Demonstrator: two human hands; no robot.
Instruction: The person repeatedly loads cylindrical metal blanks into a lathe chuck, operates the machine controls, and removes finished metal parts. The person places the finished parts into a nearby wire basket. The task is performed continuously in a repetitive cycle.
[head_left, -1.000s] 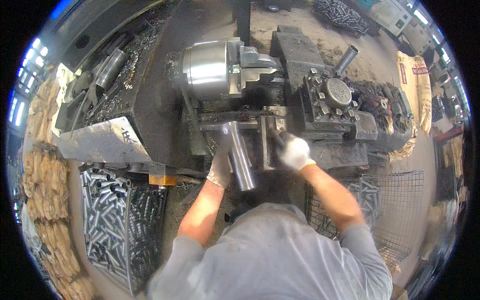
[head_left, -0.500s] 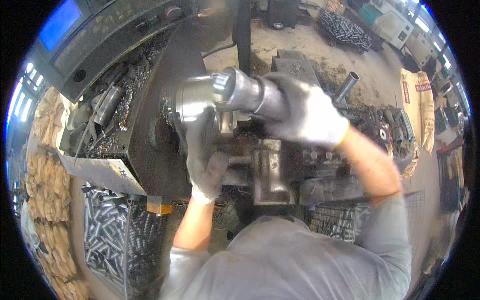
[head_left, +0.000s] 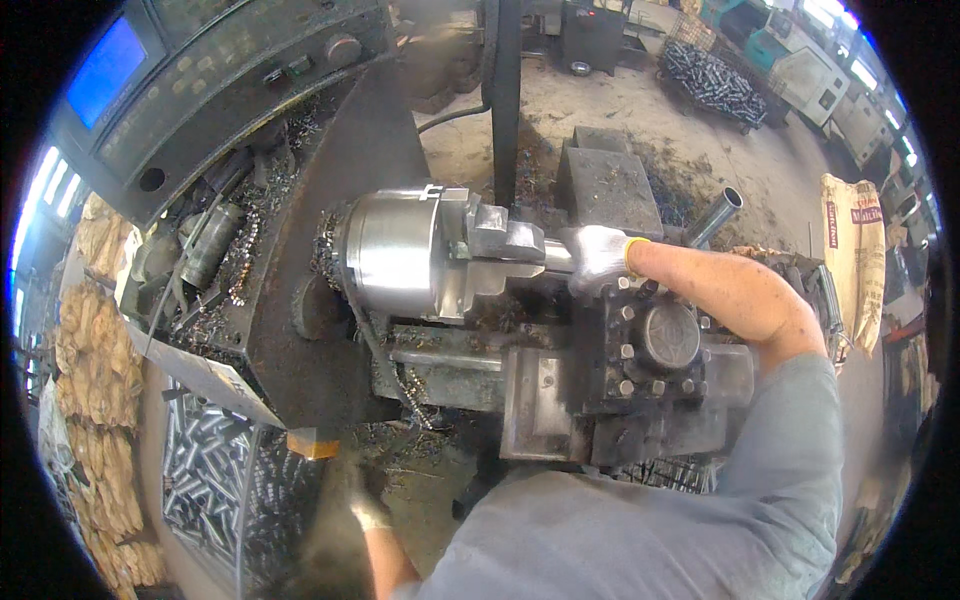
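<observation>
Gloved hands (head_left: 598, 258) (head_left: 365, 503): two, upper centre and lower left, the latter blurred
Tube at the chuck (head_left: 558, 256): one
Lathe chuck (head_left: 395, 255): one, centre
Slanting pipe (head_left: 716, 216): one, upper right
Square tool post (head_left: 668, 337): one, right of centre
Control screen (head_left: 107, 72): one, upper left
Large tube heaps (head_left: 205, 460) (head_left: 712, 82): two, lower left and upper right

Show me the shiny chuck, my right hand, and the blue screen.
Chuck (head_left: 392, 254): head view, on its shiny cylindrical body.
Right hand (head_left: 599, 258): head view, on its gloved middle.
Blue screen (head_left: 106, 73): head view, on the middle of its display.
</observation>
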